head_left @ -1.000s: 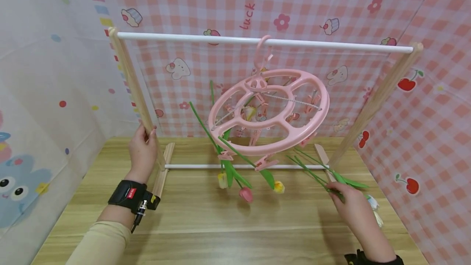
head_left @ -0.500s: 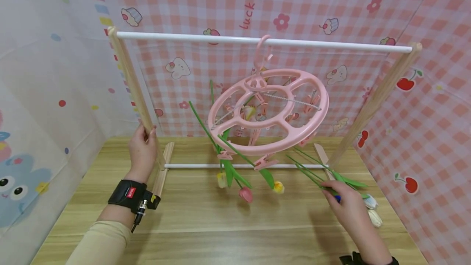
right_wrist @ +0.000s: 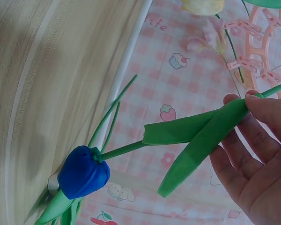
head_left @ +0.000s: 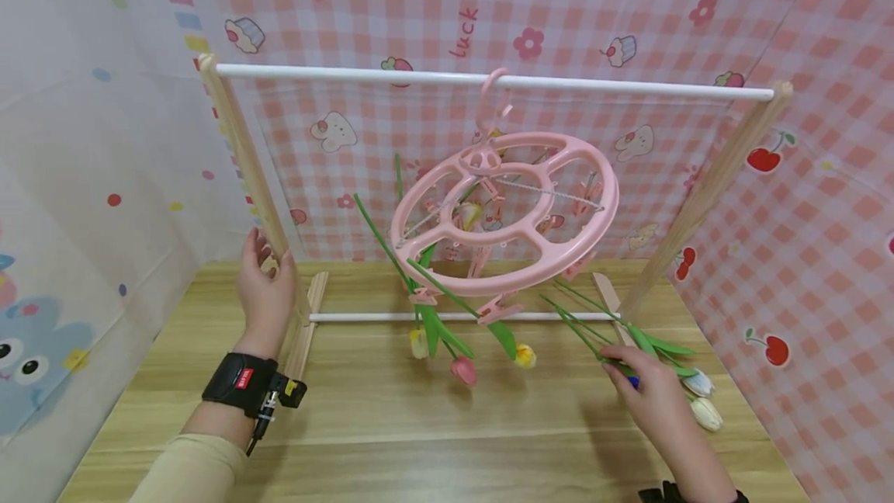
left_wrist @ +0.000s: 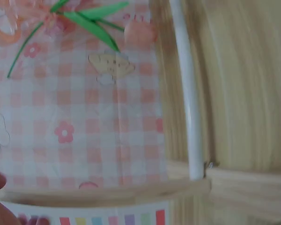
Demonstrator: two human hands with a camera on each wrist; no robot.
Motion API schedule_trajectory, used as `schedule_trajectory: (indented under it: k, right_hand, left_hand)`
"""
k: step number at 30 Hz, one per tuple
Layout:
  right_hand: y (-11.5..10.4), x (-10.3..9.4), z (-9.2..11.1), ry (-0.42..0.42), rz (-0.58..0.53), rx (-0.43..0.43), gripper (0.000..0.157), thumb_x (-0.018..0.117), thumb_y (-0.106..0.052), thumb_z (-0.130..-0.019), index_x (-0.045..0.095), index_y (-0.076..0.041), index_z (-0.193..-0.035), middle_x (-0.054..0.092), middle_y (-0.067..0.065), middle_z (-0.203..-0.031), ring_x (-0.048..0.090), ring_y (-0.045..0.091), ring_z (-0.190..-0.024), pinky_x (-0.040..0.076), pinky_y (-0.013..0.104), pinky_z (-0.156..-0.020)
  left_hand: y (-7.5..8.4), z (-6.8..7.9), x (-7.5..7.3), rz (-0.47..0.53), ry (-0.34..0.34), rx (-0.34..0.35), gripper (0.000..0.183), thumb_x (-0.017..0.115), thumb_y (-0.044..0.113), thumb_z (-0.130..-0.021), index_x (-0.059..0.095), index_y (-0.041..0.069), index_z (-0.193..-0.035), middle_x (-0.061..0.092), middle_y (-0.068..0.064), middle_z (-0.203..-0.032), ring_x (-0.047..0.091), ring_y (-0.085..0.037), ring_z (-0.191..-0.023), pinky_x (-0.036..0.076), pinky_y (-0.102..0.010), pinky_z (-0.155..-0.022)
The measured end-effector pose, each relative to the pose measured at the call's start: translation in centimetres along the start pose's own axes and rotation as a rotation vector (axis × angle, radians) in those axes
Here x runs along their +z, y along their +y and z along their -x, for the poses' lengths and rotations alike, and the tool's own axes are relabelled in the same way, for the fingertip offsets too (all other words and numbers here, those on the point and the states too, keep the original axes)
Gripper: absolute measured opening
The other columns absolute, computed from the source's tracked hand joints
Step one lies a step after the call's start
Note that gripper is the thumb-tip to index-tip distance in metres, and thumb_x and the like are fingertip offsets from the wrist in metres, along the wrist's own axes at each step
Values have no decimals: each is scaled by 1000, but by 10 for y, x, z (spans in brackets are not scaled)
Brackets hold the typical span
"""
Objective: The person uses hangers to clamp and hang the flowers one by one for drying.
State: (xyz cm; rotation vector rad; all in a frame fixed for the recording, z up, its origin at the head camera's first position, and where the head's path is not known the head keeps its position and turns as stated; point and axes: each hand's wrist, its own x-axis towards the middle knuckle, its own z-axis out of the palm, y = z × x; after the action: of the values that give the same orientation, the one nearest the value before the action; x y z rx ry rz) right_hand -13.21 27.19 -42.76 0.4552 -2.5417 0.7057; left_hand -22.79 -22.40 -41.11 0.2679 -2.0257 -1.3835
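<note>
Thumb and fingers of my right hand [head_left: 649, 390] pinch the green stem of an artificial blue tulip [right_wrist: 84, 172] by its leaves. In the head view that hand covers most of the flower. My left hand [head_left: 265, 293] is beside the left wooden post [head_left: 253, 169] of a drying rack, its fingers loosely spread and the thumb apart from them. Whether it still touches the post is unclear. From the rack's white top rod [head_left: 349, 74] hangs a pink round clip hanger [head_left: 482, 286]. Its clips hold several tulips head down, among them a pink tulip [head_left: 463, 370] and a yellow tulip [head_left: 525, 356].
To the right on the wooden table [head_left: 391, 441] lie a cream tulip [head_left: 707, 414] and a pale blue-white tulip [head_left: 699, 383], near the right post [head_left: 705, 200]. A white lower rod [head_left: 363, 317] runs between the rack's feet. Patterned cloth hangs behind and at both sides.
My left hand's fingers have loosened from the post and spread. My right hand has drawn slightly left with the blue tulip, uncovering the tulips on the table. The hanger stays on the rod.
</note>
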Motion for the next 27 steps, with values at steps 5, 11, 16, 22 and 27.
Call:
schedule_trajectory:
  k: [5,11,16,22,27]
  right_hand:
    - [-1,2,1,25,-2,-17,24,73,2,-75,68,-9,-95,67,1,-95,62,18,-85,54,41,-68]
    - [-7,6,-1,56,-13,-60,25,74,3,-73,69,-10,-94,67,-2,-92,61,14,-83,53,34,-66]
    - [-14,9,-5,70,-45,-73,25,74,3,-73,69,-9,-94,67,-3,-92,61,13,-84,51,23,-70]
    - [-26,16,-11,141,-207,-178,34,75,9,-68,70,-9,-97,67,-1,-94,60,12,-89,43,8,-81]
    - [-40,22,-18,150,-326,-280,39,74,13,-64,70,-6,-98,67,2,-96,60,14,-93,43,12,-85]
  left_hand:
    - [7,21,3,184,132,69,59,59,9,-88,31,9,-140,36,-5,-132,35,-17,-118,38,-34,-90]
    - [34,51,8,603,165,132,56,56,-11,-84,31,3,-132,37,-13,-123,35,-32,-116,38,-31,-89]
    - [57,79,5,774,106,166,51,54,-15,-83,35,1,-127,41,-19,-117,39,-37,-111,40,-31,-93]
    - [67,99,8,818,-21,234,45,52,-18,-83,40,-4,-125,47,-21,-113,46,-36,-107,41,-32,-96]
    - [67,112,12,776,-226,295,56,51,-20,-83,39,-4,-136,49,-23,-118,48,-32,-109,45,-28,-92]
